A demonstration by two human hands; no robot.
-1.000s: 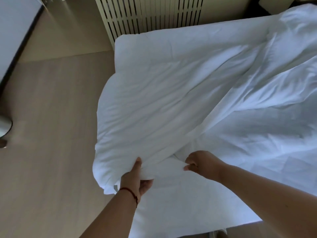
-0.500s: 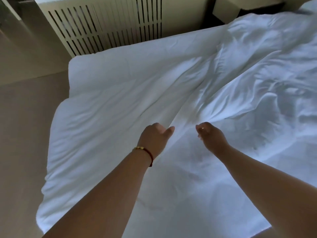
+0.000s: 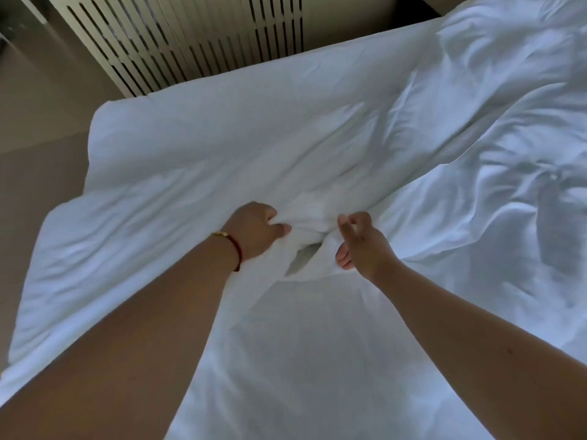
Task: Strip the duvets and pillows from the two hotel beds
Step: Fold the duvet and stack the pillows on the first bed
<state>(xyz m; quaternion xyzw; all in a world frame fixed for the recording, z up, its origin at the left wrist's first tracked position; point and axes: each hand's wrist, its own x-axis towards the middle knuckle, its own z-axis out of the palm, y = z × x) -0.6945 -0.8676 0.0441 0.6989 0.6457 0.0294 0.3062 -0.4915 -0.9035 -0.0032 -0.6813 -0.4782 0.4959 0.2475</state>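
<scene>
White duvet (image 3: 222, 147) is all rumpled, spread over the bed and hanging off its left edge. My left hand (image 3: 254, 230) grips a bunched fold mid-bed, right hand (image 3: 359, 242) pinches the same bunch just beside it. Can't make out any pillows, and the bed's far right is cut off.

Rumpled white duvet (image 3: 241, 147) across bed, middle bunched up into raised fold.
</scene>
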